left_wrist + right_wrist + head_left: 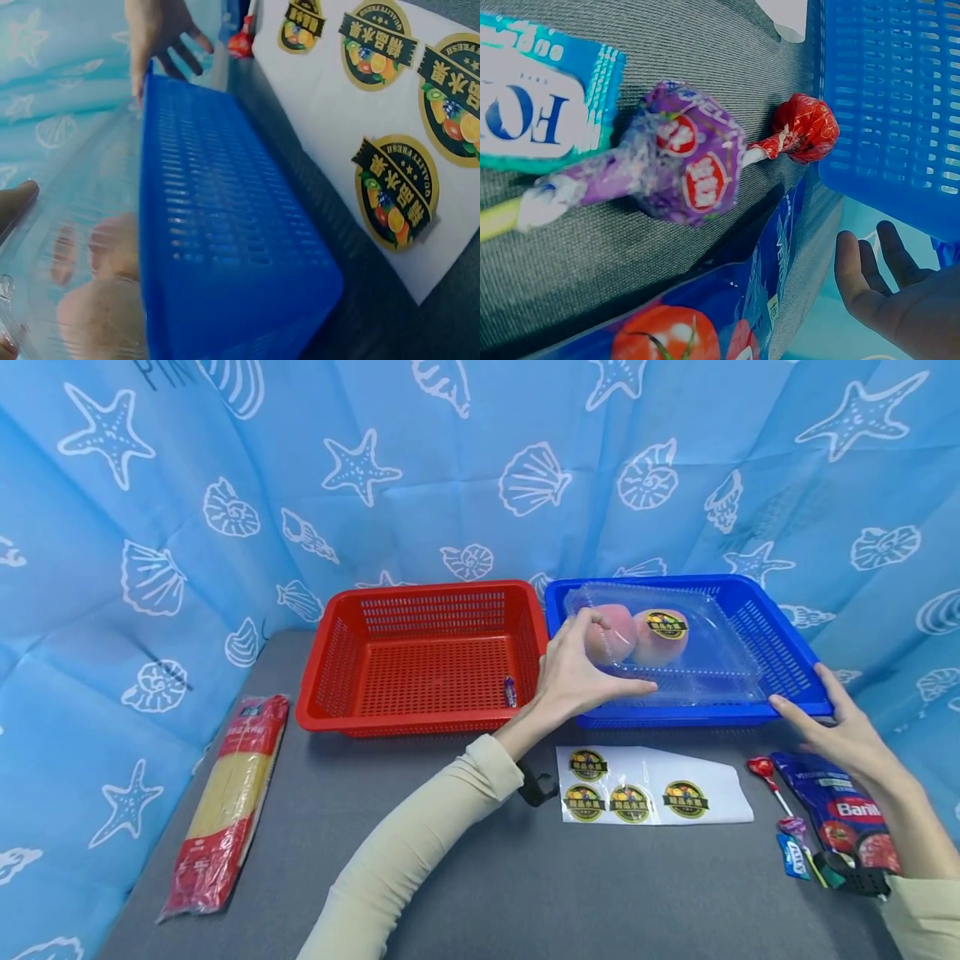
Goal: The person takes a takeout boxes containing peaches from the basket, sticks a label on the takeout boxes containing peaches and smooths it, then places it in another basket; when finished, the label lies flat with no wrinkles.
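Note:
My left hand grips a clear plastic box at its left end, thumb along the front edge and fingers over the top. Inside the box are two pinkish peaches; the right-hand one bears a round black-and-gold sticker. The box sits tilted in the blue basket, partly over its front rim. At the basket's front right corner is my right hand, its fingers spread and thumb near the rim. Whether it touches the rim I cannot tell.
A red basket holding a small purple-wrapped item stands left. A sticker sheet lies before the blue basket. Lollipops, a small blue packet and a blue pouch lie right, a noodle pack far left.

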A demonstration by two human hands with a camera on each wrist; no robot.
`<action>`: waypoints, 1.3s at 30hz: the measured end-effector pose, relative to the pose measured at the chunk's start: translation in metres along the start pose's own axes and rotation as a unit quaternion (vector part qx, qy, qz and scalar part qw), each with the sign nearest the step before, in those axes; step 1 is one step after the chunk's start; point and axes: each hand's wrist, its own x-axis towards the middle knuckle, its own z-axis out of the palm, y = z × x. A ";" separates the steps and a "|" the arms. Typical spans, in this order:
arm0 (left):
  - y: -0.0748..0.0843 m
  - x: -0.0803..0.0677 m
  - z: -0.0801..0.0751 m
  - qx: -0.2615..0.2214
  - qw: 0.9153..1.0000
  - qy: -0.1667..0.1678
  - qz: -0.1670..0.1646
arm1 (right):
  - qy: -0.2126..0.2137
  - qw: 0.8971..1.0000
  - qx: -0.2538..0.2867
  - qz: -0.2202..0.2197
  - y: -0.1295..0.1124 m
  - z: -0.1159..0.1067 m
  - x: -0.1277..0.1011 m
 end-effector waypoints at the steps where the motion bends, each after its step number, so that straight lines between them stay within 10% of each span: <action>1: 0.001 0.001 0.004 0.008 1.000 -0.001 -0.004 | 0.000 1.000 0.000 0.000 0.000 0.000 0.000; 14: 0.001 0.008 0.024 0.071 0.988 -0.120 -0.060 | 0.012 1.000 -0.006 -0.008 0.001 0.005 -0.002; 30: 0.000 0.002 0.030 0.264 0.947 -0.153 0.098 | 0.052 0.996 -0.067 -0.005 -0.006 0.005 -0.010; 39: -0.010 -0.008 0.003 0.291 0.937 -0.150 0.121 | 0.183 0.962 -0.202 -0.019 -0.022 0.022 -0.025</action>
